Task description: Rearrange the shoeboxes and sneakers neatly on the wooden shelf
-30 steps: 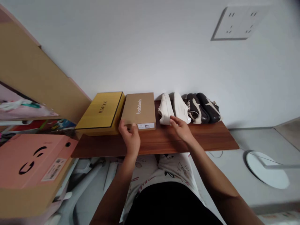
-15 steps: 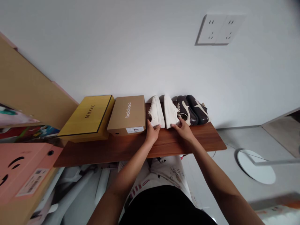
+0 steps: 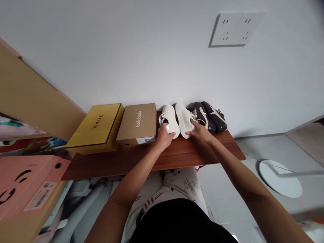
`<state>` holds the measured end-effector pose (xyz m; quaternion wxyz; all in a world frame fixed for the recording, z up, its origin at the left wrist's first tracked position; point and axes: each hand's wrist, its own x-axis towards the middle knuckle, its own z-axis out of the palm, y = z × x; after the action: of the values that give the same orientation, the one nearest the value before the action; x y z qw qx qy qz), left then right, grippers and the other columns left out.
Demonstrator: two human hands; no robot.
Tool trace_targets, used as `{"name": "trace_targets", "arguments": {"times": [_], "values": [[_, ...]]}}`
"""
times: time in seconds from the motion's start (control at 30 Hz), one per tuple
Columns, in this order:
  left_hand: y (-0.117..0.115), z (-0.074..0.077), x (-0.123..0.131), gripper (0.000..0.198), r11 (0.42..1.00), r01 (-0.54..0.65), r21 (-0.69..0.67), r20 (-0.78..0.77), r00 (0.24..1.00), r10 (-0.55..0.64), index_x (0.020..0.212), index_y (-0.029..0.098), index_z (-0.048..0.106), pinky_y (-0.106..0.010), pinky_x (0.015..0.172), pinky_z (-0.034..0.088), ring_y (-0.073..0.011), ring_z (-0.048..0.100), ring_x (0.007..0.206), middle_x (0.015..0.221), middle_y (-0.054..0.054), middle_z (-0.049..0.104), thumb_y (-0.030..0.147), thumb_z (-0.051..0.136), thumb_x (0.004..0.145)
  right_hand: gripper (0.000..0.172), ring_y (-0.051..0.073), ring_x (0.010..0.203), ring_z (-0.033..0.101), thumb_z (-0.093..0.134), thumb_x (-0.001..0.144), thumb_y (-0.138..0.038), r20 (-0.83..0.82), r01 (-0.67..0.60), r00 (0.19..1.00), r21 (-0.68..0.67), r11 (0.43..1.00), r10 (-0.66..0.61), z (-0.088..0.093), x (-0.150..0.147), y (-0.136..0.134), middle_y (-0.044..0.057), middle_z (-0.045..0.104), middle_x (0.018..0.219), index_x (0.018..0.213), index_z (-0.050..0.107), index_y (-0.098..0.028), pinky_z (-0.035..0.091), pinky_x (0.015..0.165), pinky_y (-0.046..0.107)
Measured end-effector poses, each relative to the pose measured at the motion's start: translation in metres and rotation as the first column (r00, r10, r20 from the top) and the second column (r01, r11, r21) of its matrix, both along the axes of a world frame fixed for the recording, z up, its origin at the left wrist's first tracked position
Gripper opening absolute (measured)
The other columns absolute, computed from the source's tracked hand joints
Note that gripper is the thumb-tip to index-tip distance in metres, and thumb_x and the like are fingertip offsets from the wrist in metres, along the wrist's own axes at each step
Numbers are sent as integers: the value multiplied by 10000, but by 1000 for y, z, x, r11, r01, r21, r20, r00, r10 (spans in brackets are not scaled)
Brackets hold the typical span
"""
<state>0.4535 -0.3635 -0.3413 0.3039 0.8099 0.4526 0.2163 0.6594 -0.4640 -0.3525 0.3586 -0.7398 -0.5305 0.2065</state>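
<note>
Two white sneakers stand side by side on a brown wooden shelf point(image 3: 146, 158), toes toward the wall. My left hand point(image 3: 165, 136) grips the heel of the left white sneaker point(image 3: 171, 118), thumb on one side and fingers on the other. Around the heel of the right white sneaker point(image 3: 182, 116) my right hand point(image 3: 200, 132) is closed in the same way. To the right of them sits a pair of dark brown sneakers point(image 3: 214, 116) with cream trim. A tan balabala shoebox point(image 3: 138, 121) lies just left of my left hand.
A yellow MMOK box point(image 3: 97, 125) lies at the shelf's left. Further left is a pink box point(image 3: 27, 185) with a printed face. A wall socket point(image 3: 236, 29) is above, and a round white base point(image 3: 280, 178) stands on the floor at right.
Both white sneakers have tilted in my hands, their soles now angled toward each other with the openings turned outward. My fingers have closed further round the heels.
</note>
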Motion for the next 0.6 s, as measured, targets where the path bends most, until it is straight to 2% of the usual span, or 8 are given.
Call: {"name": "trace_targets", "arguments": {"times": [0.13,0.27,0.4,0.6], "values": [[-8,20,5,474,971,196,137,-313,939,-145,1261,158,471,-424,1018,419,-310,499,1284,1297,-162,585,237,694,850,502,271,1024,660,736,808,-376,342,-16,935,-234,972,98,21,-15,4,124,711,1086,1233,567,-170,477,856,326],[-16,25,10,333,942,275,192,-524,840,-139,1211,157,487,-454,983,421,-314,516,1243,1245,-160,611,179,603,900,470,305,1085,648,672,870,-372,516,13,837,-349,937,180,33,-34,11,184,684,1183,1268,527,-168,473,838,339],[-19,20,12,286,929,299,220,-594,796,-115,1206,155,498,-448,975,414,-308,525,1221,1204,-167,621,143,542,923,391,299,1097,647,619,907,-355,595,33,773,-384,923,220,33,-45,16,195,677,1195,1237,532,-163,482,848,346],[-16,14,12,276,916,304,262,-603,792,-91,1210,131,509,-449,964,416,-311,523,1210,1169,-172,625,110,482,936,327,272,1074,655,591,924,-359,643,57,732,-387,920,225,32,-52,22,186,691,1154,1179,537,-162,498,813,314]]}}
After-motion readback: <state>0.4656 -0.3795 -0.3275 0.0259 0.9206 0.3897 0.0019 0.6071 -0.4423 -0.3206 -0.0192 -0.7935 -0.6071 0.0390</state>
